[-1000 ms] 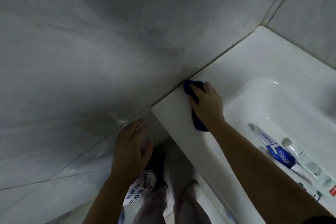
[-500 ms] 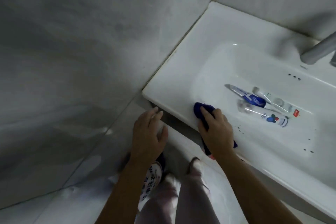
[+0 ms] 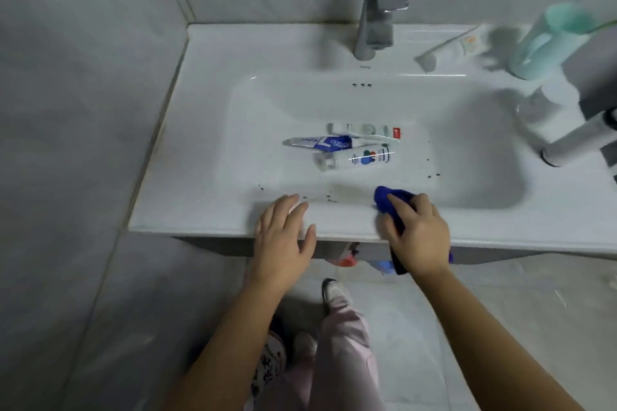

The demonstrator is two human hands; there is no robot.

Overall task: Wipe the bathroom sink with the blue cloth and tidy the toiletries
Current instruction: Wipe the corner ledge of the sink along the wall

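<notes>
Blue cloth (image 3: 384, 198) gripped in right fingers (image 3: 400, 205) | left fingers (image 3: 287, 207) flat on sink rim (image 3: 200, 210) | toothpaste tubes (image 3: 364, 157) mid-basin | faucet (image 3: 377, 10) behind

Tubes (image 3: 354, 148) lie clustered in the middle of the basin (image 3: 467, 150); either side of them is bare. The tap (image 3: 374, 27) overhangs the back, and a cup (image 3: 547, 43) crowds the right rear corner.

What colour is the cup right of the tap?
The tall plastic cup is pale mint green, seen in head view.
</notes>
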